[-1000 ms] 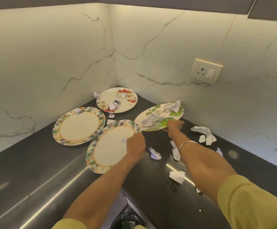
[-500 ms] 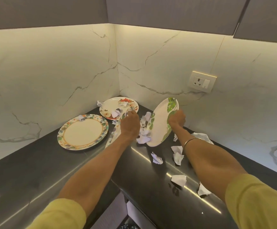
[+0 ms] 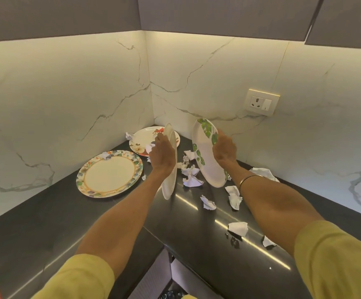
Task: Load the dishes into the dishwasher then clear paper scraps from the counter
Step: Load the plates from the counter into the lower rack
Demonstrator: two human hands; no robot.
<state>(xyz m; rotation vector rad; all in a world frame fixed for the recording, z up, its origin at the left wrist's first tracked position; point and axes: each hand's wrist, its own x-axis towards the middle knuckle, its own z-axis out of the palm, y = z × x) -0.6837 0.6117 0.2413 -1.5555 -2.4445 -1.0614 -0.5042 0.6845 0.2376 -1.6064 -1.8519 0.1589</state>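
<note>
My left hand (image 3: 162, 156) grips a round plate (image 3: 171, 180) that stands nearly on edge above the black counter (image 3: 46, 223), its underside toward me. My right hand (image 3: 223, 148) holds a green-leaf plate (image 3: 205, 167) tilted steeply, face to the left. Between and under the two plates lies a heap of crumpled paper scraps (image 3: 191, 175). A plate with a colourful leaf border (image 3: 110, 174) lies flat to the left. A red-flower plate (image 3: 143, 140) lies flat in the corner with scraps on it.
More paper scraps (image 3: 233, 195) are scattered over the right counter, including one near the front edge (image 3: 238, 228). Marble walls meet in the corner behind, with a wall socket (image 3: 261, 102) on the right. Dark cabinets hang overhead.
Both plates have been lifted from flat and tipped up on edge. The paper scraps slid off them onto the counter between the two plates.
</note>
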